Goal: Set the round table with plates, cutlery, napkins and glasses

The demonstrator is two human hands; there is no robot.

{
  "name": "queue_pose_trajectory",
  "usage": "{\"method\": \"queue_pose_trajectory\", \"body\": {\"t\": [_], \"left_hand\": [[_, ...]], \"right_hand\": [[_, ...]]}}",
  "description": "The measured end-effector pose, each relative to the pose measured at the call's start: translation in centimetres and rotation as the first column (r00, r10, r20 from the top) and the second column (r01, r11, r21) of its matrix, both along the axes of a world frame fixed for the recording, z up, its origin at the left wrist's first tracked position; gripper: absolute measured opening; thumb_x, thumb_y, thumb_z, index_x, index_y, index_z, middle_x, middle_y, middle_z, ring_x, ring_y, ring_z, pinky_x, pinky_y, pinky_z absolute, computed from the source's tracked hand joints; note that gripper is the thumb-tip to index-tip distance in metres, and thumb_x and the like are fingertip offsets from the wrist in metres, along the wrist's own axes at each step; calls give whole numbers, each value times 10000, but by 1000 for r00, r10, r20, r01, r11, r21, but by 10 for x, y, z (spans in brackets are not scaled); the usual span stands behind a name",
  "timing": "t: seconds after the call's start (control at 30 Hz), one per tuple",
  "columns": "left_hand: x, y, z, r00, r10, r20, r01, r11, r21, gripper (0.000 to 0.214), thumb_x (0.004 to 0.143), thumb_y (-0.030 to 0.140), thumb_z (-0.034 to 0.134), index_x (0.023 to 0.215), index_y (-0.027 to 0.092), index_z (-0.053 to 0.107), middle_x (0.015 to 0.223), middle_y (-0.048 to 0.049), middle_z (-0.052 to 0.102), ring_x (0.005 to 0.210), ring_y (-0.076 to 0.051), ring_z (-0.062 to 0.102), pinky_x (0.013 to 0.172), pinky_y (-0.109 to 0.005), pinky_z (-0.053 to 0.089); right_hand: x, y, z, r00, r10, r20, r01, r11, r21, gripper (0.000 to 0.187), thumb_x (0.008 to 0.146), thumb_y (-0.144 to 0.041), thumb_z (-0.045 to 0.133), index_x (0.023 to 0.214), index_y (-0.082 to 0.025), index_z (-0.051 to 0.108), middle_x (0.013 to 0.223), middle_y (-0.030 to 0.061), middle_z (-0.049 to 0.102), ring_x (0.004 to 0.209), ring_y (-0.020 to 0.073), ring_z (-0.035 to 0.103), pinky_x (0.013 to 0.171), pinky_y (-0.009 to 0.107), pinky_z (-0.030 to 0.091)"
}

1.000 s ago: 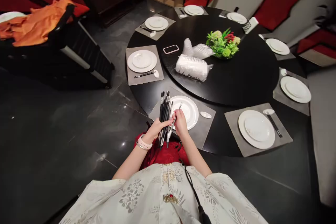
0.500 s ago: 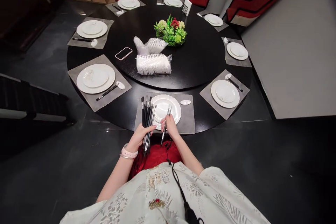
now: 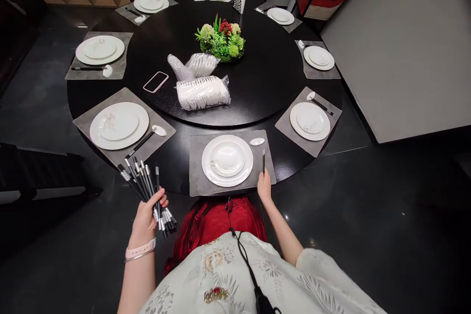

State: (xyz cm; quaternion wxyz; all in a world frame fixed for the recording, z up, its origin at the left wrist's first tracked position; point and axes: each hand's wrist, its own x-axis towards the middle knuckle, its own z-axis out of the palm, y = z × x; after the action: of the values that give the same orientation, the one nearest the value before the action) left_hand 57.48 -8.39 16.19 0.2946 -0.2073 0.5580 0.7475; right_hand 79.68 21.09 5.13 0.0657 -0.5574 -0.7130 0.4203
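Note:
My left hand point(image 3: 146, 216) is closed round a bundle of several black chopsticks with silver ends point(image 3: 145, 187), held off the table's near left edge. My right hand point(image 3: 264, 187) rests at the near right corner of the grey placemat point(image 3: 197, 167) and pinches a pair of black chopsticks point(image 3: 263, 161) that lies on the mat, pointing toward a small white chopstick rest point(image 3: 256, 142). A white plate with a smaller plate on it point(image 3: 227, 159) sits in the middle of that mat.
The round black table point(image 3: 279, 78) carries several more placemats with white plates, some with chopsticks. On its raised centre disc lie a phone point(image 3: 155, 81), wrapped white packs point(image 3: 202, 92) and a flower arrangement point(image 3: 220, 41). Red chairs stand at the far side.
My right hand carried one pair of chopsticks from over the plate to the mat's right side. My left hand drew the bundle away to the left and down.

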Motion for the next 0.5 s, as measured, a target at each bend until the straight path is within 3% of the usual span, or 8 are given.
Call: {"method": "queue_pose_trajectory", "body": {"t": [0.07, 0.17, 0.33, 0.5], "left_hand": [[-6, -4, 4, 1000, 18, -17, -18, 1000, -8, 311, 539, 144, 806, 768, 102, 600, 600, 60, 484, 481, -26, 421, 415, -140, 350], [-9, 0, 9, 999, 20, -45, -20, 1000, -15, 293, 545, 137, 799, 756, 109, 597, 587, 63, 471, 481, -29, 418, 415, -143, 356], [-3, 13, 11, 999, 30, -21, -30, 1000, 1, 317, 528, 145, 798, 778, 114, 607, 589, 63, 469, 480, -29, 405, 400, -136, 338], [3, 16, 7, 999, 42, 7, -42, 999, 1, 332, 514, 146, 806, 778, 112, 608, 583, 62, 465, 476, -30, 405, 397, -138, 339]], "right_hand": [[-28, 32, -11, 975, 64, 215, -90, 990, 112, 502, 946, -261, 224, 1421, -117, 296, 1167, 197, 481, 885, 212, 594, 762, 321, 427], [-49, 53, -28, 918, 132, 374, -194, 972, 132, 531, 933, -185, 232, 1455, -93, 260, 1186, 208, 460, 880, 217, 598, 773, 323, 406], [-48, 43, -44, 872, 133, 472, -273, 932, 240, 509, 924, -144, 238, 1412, -45, 345, 1177, 226, 488, 1088, 269, 490, 886, 352, 363], [-49, 45, -43, 844, 154, 514, -330, 904, 271, 505, 926, -146, 218, 1391, -35, 381, 1171, 230, 511, 1087, 276, 482, 880, 347, 371]]}}
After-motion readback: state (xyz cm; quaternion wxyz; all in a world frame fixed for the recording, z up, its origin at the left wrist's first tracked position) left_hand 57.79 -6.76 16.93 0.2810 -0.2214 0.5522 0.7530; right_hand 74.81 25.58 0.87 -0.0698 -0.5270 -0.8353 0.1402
